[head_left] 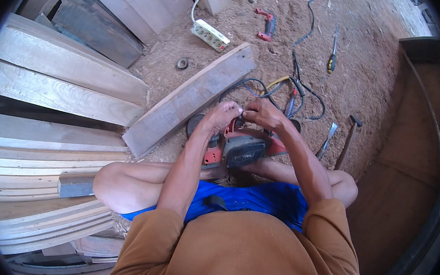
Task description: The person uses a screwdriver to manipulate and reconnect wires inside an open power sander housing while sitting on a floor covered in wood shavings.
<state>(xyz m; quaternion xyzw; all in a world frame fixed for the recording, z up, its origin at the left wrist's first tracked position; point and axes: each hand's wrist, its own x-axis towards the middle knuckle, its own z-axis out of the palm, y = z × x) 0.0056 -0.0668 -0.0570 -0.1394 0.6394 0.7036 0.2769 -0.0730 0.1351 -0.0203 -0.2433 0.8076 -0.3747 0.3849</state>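
Observation:
A red-and-black power tool [245,149], which looks like an electric planer, rests on the ground between my folded legs. My left hand [223,116] and my right hand [264,114] meet over its far end, fingertips almost touching. Both hands are closed in a pinch around a small dark part there; the fingers hide most of it. Just beyond my hands, a dark power cord [256,81] lies in loose loops. A tool with a red handle [290,103] lies among these loops.
A plank [192,101] lies diagonally at left, near stacked boards [61,92]. Farther off are a white power strip [210,35], a dark ring [182,63], a red handle-shaped piece [265,25] and a screwdriver [333,55]. A chisel [327,140] and a hammer [350,138] lie right.

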